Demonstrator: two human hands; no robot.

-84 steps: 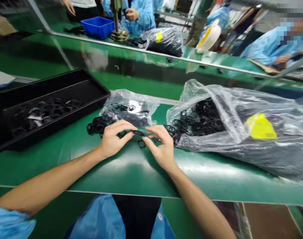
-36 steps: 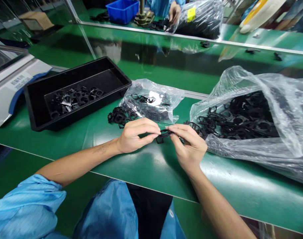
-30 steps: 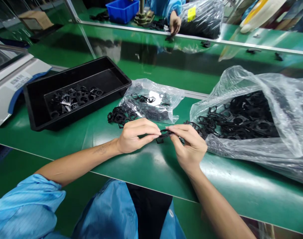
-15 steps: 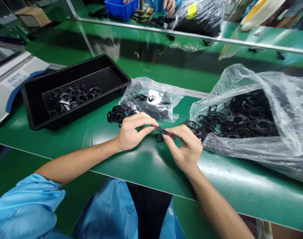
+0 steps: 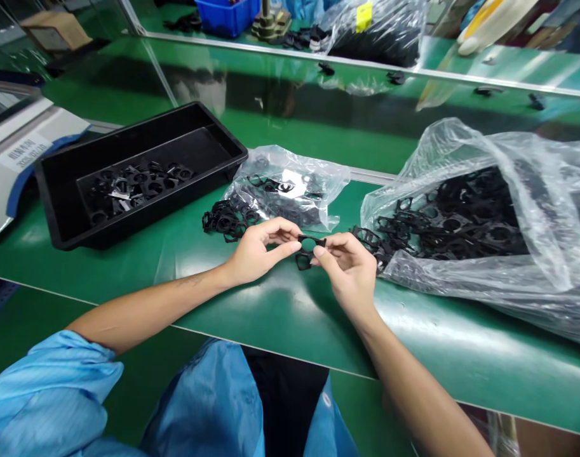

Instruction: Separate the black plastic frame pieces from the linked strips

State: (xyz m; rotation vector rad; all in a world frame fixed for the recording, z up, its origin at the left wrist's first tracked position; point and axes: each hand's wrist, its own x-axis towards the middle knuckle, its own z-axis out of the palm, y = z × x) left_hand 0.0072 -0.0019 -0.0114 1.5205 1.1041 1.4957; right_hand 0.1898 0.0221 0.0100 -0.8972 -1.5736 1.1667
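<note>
My left hand (image 5: 256,251) and my right hand (image 5: 349,270) pinch the two ends of a small black plastic ring part (image 5: 309,243), held just above the green table (image 5: 280,311). Another black part (image 5: 302,261) lies on the table right under it. A small clear bag (image 5: 290,187) of black parts lies behind my hands, with a loose heap of parts (image 5: 225,219) spilling from its left end. A large clear bag (image 5: 485,216) full of the same parts lies to the right, its open mouth close to my right hand.
A black tray (image 5: 128,171) with several black parts stands at the left. A white machine (image 5: 13,158) sits at the far left edge. Beyond a metal rail, the far bench carries a blue bin (image 5: 227,14), a dark filled bag (image 5: 375,32) and scattered parts.
My hands have turned the ring part so its opening faces up, and lifted it a little. The person's hand at the far bench has left the view. The camera has tilted slightly.
</note>
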